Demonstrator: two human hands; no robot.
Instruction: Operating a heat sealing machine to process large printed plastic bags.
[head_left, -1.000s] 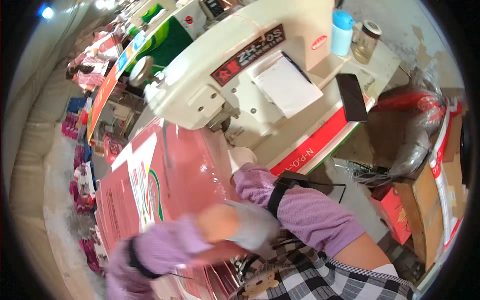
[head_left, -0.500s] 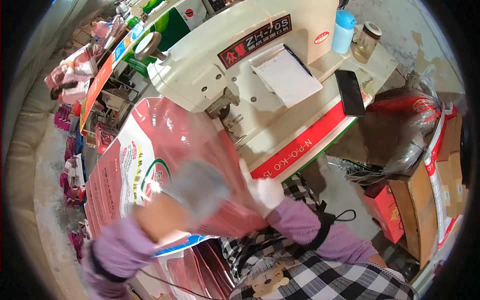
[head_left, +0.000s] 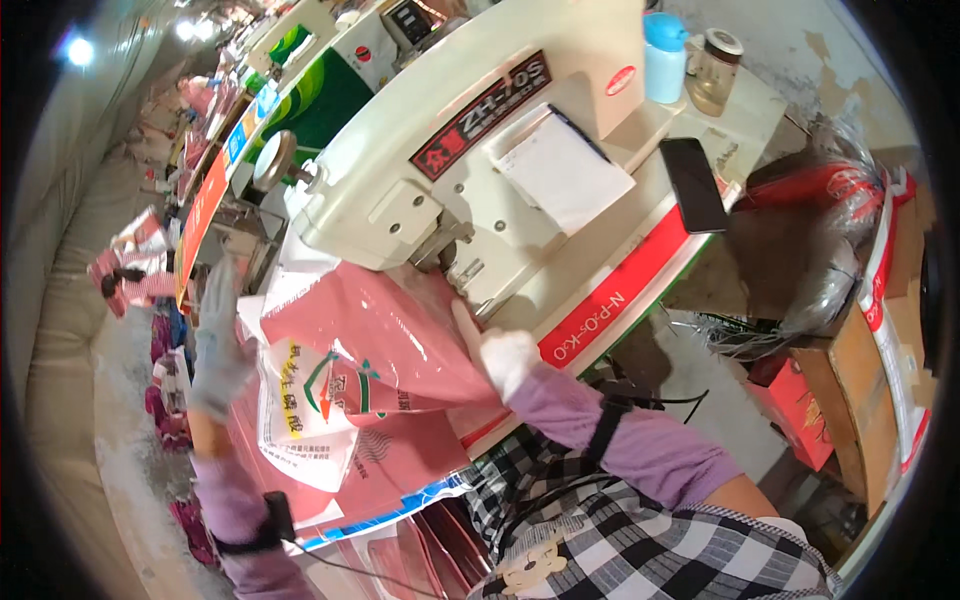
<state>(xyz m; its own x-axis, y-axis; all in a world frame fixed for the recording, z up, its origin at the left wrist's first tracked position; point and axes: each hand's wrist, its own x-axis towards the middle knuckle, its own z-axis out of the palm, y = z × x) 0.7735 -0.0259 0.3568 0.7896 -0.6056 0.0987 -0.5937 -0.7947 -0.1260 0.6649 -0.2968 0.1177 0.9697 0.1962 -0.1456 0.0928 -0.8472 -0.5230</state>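
Note:
A pink and white printed sack [head_left: 370,330] lies under the head of a cream industrial sewing machine [head_left: 375,215], its upper edge close to the presser foot. My right hand [head_left: 508,362], in a white glove, grips the sack's right edge, one digit stretched toward the needle area and the other fingers mostly hidden. At the sack's left side is my left hand [head_left: 220,345], in a grey glove, slightly blurred, with its fingers stretched out and nothing seen in them. More pink sacks [head_left: 420,535] lie below, next to my checked apron [head_left: 640,530].
A notepad [head_left: 565,175] and a black phone [head_left: 692,185] rest on the machine. Behind them stand a blue bottle [head_left: 664,60] and a glass jar [head_left: 715,75]. Cardboard boxes [head_left: 840,400] and clear plastic wrapping [head_left: 835,240] are at right. More machines line the far left.
My left hand has swung from over the sack to its left side. The sack has shifted and its surface now bulges in a fold. My right hand stays at its edge.

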